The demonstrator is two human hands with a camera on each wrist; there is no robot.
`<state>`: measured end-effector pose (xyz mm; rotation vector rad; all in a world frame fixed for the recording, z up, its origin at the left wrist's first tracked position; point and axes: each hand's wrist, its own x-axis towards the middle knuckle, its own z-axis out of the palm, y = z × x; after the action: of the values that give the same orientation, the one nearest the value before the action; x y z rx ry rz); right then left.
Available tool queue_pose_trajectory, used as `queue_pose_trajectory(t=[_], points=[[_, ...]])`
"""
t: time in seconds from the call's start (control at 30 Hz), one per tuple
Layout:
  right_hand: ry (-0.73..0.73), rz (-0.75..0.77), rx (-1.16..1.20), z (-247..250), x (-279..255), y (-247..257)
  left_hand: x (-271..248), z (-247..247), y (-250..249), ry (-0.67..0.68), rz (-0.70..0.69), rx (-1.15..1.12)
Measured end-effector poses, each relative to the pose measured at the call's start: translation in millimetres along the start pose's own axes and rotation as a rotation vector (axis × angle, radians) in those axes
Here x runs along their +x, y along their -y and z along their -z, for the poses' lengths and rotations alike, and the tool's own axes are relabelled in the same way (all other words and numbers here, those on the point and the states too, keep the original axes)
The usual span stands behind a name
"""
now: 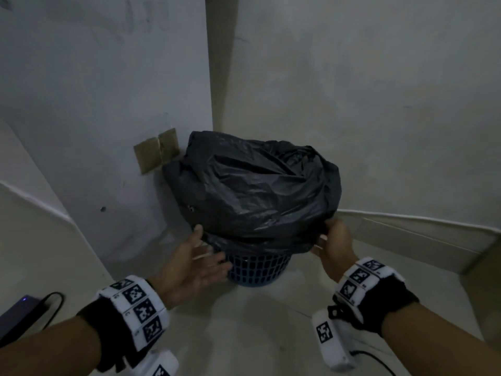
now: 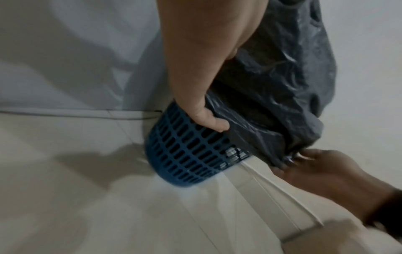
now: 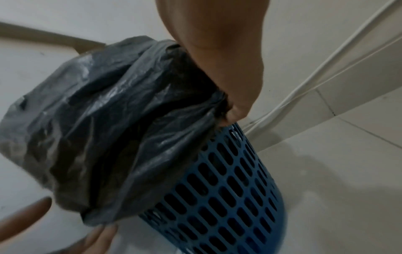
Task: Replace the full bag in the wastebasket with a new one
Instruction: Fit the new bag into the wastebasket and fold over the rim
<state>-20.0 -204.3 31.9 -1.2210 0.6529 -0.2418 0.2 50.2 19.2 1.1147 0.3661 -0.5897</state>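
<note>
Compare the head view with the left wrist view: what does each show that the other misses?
Only the head view shows the bulging top of the black bag, the brown patches on the wall and the dark device with a cable on the floor. Only the left wrist view shows the left hand with its thumb on the bag's overhang at the rim. Both show the blue wastebasket and the right hand gripping the bag's edge.

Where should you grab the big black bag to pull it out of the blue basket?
Grab the black bag by its folded-over edge around the blue basket rim, one hand on each side. The bulging top is too big and smooth to grip. The right hand already pinches that edge; the left hand is open beside it.
</note>
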Motion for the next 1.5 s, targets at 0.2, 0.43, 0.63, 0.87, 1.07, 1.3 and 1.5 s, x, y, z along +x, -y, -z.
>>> queue_pose_trajectory(t=[0.2, 0.43, 0.63, 0.87, 1.07, 1.3, 1.5], points=[[-0.205, 0.199, -0.068, -10.7, 15.0, 15.7, -21.1, -41.4, 21.4, 0.231, 0.118, 0.151], [0.004, 0.364, -0.236, -29.4, -17.7, -19.6, -14.8, -64.2, 18.0, 0.005, -0.138, 0.138], [-0.098, 0.459, -0.135, -37.5, -24.4, 12.7, -7.0, -62.0, -1.1, -0.078, -0.305, 0.083], [0.059, 0.016, 0.395, -42.5, -22.9, 56.3, -4.6, -54.2, -5.1, 0.055, -0.333, 0.01], [0.09, -0.038, 0.184, -29.8, -9.2, 69.0, 1.1, -40.6, -9.1, 0.091, -0.358, -0.046], [-0.095, 0.058, 0.308, -28.0, -1.9, 60.1, 11.2, -28.9, -17.1, 0.036, -0.391, -0.063], [0.179, -0.131, 0.431, -31.5, -17.0, 73.7, 23.8, -21.7, -26.0, -0.029, -0.409, -0.029]])
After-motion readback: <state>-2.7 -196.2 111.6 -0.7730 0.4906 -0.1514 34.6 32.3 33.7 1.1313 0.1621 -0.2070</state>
